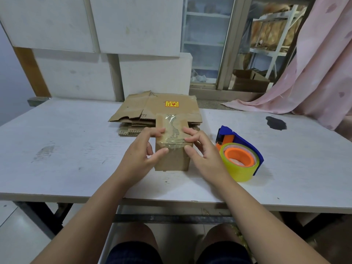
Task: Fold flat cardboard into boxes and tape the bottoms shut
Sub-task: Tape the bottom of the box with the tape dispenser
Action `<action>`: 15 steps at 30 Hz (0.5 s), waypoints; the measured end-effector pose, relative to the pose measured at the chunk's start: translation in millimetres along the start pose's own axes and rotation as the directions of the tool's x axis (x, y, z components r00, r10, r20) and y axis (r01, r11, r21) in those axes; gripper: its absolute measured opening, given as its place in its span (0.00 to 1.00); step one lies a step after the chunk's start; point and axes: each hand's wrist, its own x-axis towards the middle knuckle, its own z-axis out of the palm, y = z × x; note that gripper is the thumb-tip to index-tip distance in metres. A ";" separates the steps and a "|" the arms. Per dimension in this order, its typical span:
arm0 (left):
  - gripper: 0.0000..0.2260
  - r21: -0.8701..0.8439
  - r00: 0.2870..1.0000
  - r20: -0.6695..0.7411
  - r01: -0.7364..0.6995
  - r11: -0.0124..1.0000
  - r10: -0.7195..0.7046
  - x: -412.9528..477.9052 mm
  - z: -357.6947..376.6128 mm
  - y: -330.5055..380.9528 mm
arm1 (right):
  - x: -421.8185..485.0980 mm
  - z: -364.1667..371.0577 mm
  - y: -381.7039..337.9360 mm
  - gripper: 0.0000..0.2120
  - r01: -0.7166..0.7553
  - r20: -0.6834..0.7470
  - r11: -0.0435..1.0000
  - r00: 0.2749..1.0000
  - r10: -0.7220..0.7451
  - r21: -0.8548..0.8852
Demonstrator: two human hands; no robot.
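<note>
A small brown cardboard box (172,159) stands on the white table (76,141), its taped face up, with a strip of clear tape (172,130) running along the top seam and over the near edge. My left hand (142,153) grips the box's left side, fingers on top and thumb pressing the tape end on the front face. My right hand (203,149) grips the right side, fingertips on the top and thumb on the front corner. A stack of flat cardboard (152,109) lies just behind the box.
A blue and orange tape dispenser (240,155) with a yellowish roll sits to the right of the box. A dark stain (276,122) marks the table's far right. White panels lean at the back; a pink curtain (314,73) hangs at right.
</note>
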 end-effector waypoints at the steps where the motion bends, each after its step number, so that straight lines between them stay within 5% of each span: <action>1: 0.14 0.023 1.000 0.000 -0.031 0.999 0.031 0.1 0.9 -0.3 | 0.3 0.4 0.3 0.09 0.009 -0.011 1.000 1.000 -0.009 -0.008; 9: 0.15 -0.070 0.999 -0.011 -0.050 0.996 0.050 4.5 3.2 -2.6 | -3.0 1.6 3.4 0.13 0.023 -0.015 0.987 1.000 -0.026 -0.162; 15: 0.17 0.063 0.978 0.210 0.005 0.998 -0.018 13.2 -20.4 4.3 | -1.6 -6.1 -3.8 0.26 0.081 0.104 0.956 0.993 -0.054 -0.282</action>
